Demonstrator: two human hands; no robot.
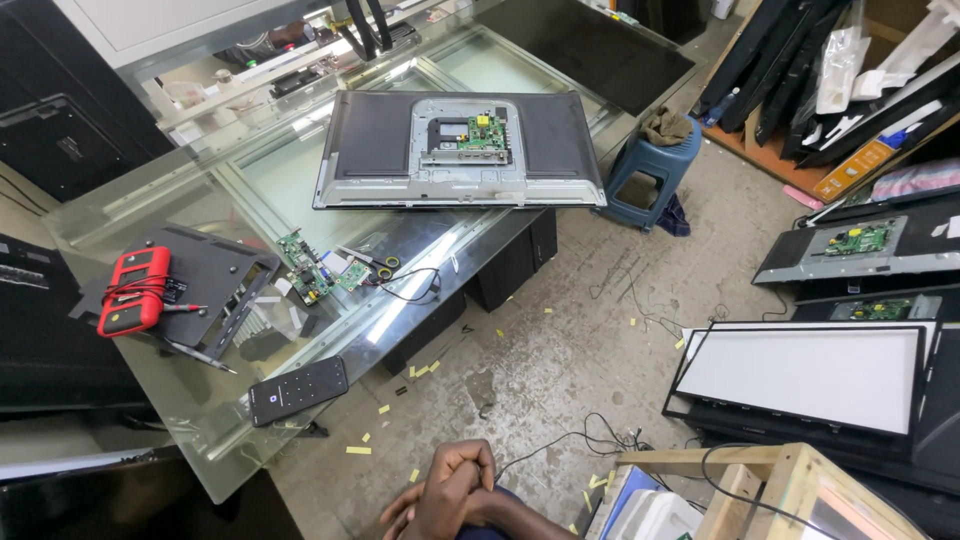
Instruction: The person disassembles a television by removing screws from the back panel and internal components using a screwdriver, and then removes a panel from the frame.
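Both hands sit low at the bottom edge of the head view, clasped together over the person's lap: the right hand (455, 478) folded over the left hand (405, 515), fingers curled round each other, grasping nothing but one another. No tool, no board, no cable in either.

Nearest to them, up and to the left, lies a flat black rectangular remote-like handset (298, 390) on the near corner of the large glass-topped table (200, 455). Its long axis runs slantwise, low at the left end and rising to the right, towards the table's edge; the left hand sits slightly closer to it, though both are well apart from it.

Further left on the glass rests a red handheld multimeter (135, 290) with its leads wound round it, lying on a dark grey plastic back cover (215, 275). Just right of that, small green circuit boards (318, 272) lie beside a black wire.

Across the table's far side lies a flat television panel, face down, back open (458, 150), with a green board at its centre. A blue plastic stool (650, 165) stands on the concrete floor (560, 360), scattered with yellow scraps.
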